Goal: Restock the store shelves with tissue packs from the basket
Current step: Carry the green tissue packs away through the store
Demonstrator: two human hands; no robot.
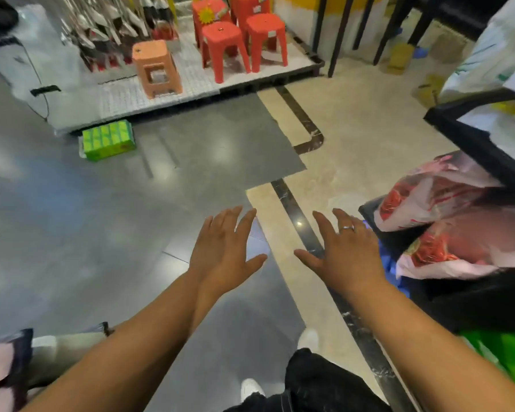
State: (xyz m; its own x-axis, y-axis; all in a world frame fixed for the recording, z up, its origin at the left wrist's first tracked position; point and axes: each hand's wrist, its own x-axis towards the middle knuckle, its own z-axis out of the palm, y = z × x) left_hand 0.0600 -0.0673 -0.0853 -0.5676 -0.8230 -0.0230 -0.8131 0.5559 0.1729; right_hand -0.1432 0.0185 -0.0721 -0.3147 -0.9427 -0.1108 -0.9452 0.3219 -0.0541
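Note:
Both my hands hover over the floor with fingers spread and nothing in them. My left hand [225,248] is above the grey tiles. My right hand [344,251], with a ring on one finger, is just left of two red-and-white tissue packs [434,200], which lie in a dark basket [369,211] at the right. One green multi-pack of tissues [107,139] lies on the floor by the edge of a low white display platform [191,87]. A black shelf edge [470,138] with white packs on it stands at the far right.
Red plastic stools [225,46] and an orange stool [155,66] stand on the platform, with hanging utensils behind. Black table legs [338,34] rise at the back. Another person's leg [57,352] is at the lower left. A green pack [506,352] shows at the lower right.

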